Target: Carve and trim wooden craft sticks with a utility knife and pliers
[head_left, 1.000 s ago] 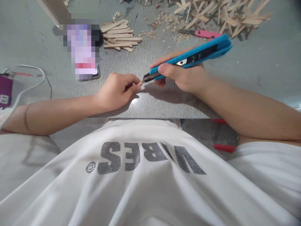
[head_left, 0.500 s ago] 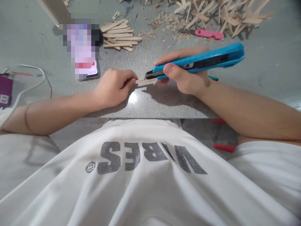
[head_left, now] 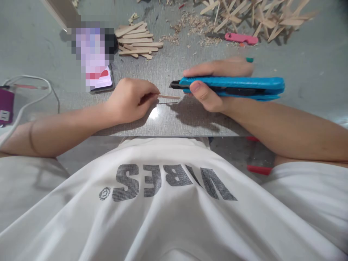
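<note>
Near the table's front edge, my left hand (head_left: 134, 99) pinches a thin wooden popsicle stick (head_left: 171, 97), whose free end points right. The other end is hidden in my fingers. My right hand (head_left: 212, 87) is closed around a blue utility knife (head_left: 233, 84), its dark blade pointing left. The blade tip sits just above the stick and apart from it. A small green thing (head_left: 249, 59), too small to name, shows beside the outer fingers of my right hand.
Loose popsicle sticks (head_left: 138, 41) lie beyond my left hand, beside a phone (head_left: 104, 81). Wood shavings (head_left: 194, 23), a pink folding knife (head_left: 241, 38) and star-shaped stick assemblies (head_left: 252, 16) lie farther back. A white cable (head_left: 29, 99) and purple block (head_left: 5, 105) are left.
My right hand has lifted the utility knife off the stick and turned it more level. The stick's free end now shows uncovered. My left hand stays nearly in place.
</note>
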A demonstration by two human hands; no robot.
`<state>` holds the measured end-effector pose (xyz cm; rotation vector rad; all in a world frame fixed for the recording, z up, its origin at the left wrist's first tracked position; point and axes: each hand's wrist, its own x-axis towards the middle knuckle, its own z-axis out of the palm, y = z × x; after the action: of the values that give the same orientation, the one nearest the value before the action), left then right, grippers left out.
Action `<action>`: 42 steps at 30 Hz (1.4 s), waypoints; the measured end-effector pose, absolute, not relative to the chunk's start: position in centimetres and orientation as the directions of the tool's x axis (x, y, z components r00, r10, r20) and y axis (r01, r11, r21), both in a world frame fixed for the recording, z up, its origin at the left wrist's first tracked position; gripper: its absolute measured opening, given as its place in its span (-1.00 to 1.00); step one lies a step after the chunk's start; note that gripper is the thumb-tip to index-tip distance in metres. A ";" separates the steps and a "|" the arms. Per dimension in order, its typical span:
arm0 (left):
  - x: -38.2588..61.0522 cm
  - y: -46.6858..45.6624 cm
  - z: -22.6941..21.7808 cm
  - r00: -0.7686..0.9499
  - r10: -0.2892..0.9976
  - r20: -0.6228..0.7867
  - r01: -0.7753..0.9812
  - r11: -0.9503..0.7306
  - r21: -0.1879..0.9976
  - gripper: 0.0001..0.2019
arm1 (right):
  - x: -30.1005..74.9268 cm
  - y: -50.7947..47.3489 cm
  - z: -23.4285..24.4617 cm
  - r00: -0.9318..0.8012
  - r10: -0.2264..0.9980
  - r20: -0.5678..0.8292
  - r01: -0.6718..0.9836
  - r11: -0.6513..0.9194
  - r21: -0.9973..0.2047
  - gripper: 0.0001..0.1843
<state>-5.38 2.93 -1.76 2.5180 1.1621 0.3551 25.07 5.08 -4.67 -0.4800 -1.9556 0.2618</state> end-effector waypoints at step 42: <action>-4.8 3.3 -0.9 0.539 0.837 -0.094 0.735 -0.413 0.538 -0.67 | 24.1 6.1 -5.3 -0.565 0.758 0.326 0.055 0.429 -0.902 -0.70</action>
<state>-4.76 3.25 -0.94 2.2524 1.2692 0.2554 24.11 6.08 -5.26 -0.6873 -1.9267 1.1785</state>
